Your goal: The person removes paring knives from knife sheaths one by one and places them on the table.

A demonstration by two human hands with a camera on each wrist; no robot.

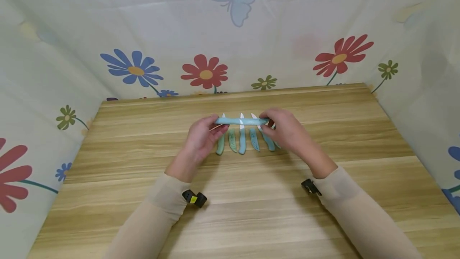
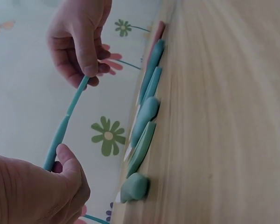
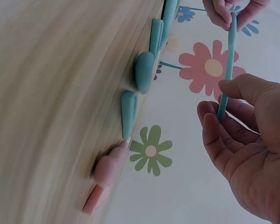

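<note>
A light-blue paring knife in its sheath [image 1: 233,121] is held level above the table between both hands. The left hand [image 1: 201,137] pinches the handle end [image 2: 55,144], thumb on one side. At the other end, the right hand [image 1: 287,129] grips the sheath [image 3: 230,65] between thumb and fingers. Below lies a row of knives and separate sheaths: a green knife [image 1: 221,145], a green sheath [image 1: 232,140], a blue knife [image 1: 242,141], a blue sheath [image 1: 254,139] and another blue knife [image 1: 268,143]. Their bare blades point away from me.
In the right wrist view, a pink knife [image 3: 109,168] and a pink sheath [image 3: 95,199] continue the row; the right hand covers them in the head view. The wood-grain table [image 1: 237,203] ends at a flower-print curtain [image 1: 172,23] behind and at both sides.
</note>
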